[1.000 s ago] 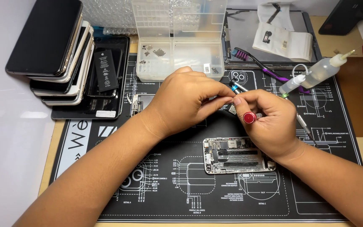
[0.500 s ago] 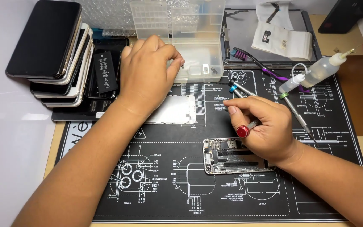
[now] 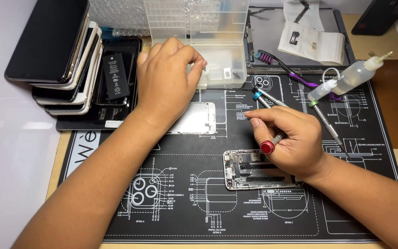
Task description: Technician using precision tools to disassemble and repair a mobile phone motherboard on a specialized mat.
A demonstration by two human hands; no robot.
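Head view: her left hand (image 3: pixel 169 78) pinches over the clear plastic compartment box (image 3: pixel 217 50), what it grips too small to tell; the right hand (image 3: pixel 291 138) clasps a red-capped screwdriver (image 3: pixel 269 146) above the opened silver phone chassis (image 3: pixel 259 169), which lies on the black printed work mat (image 3: pixel 199 207), a phone stack (image 3: pixel 56 55) farther left

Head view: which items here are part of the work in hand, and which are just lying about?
In hand:
- left hand reaching into clear parts box
- right hand holding red-capped screwdriver
- opened phone chassis
- white metal plate

Lying about:
- stack of phones
- loose battery
- purple brush
- squeeze bottle
- blue-capped screwdriver
- green-capped screwdriver
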